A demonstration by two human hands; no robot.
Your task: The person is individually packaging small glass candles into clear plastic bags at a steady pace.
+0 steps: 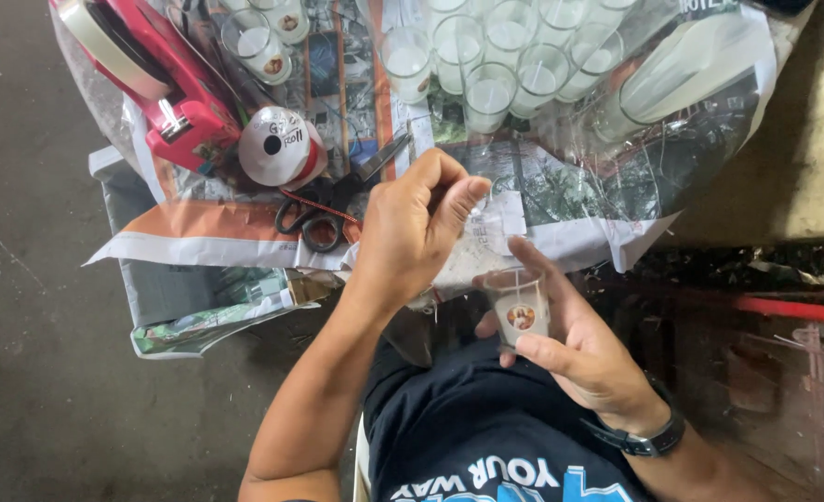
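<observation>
Clear small glass candle cup with a round picture sticker (518, 307) sits upright in my right hand (575, 349), fingers wrapped round it, mouth pointing up, long axis vertical. My left hand (412, 228) is pinched narrow on a clear plastic wrap piece (491, 223) just above and left of the cup. Black-handled scissors (314, 218) lie nearby.

A single head-worn camera looks steeply down from just above the person's chest, close to both hands. It faces away from the body, so the worktop (198, 246) fills the far part of the view, with floor (31, 372) at left.
</observation>
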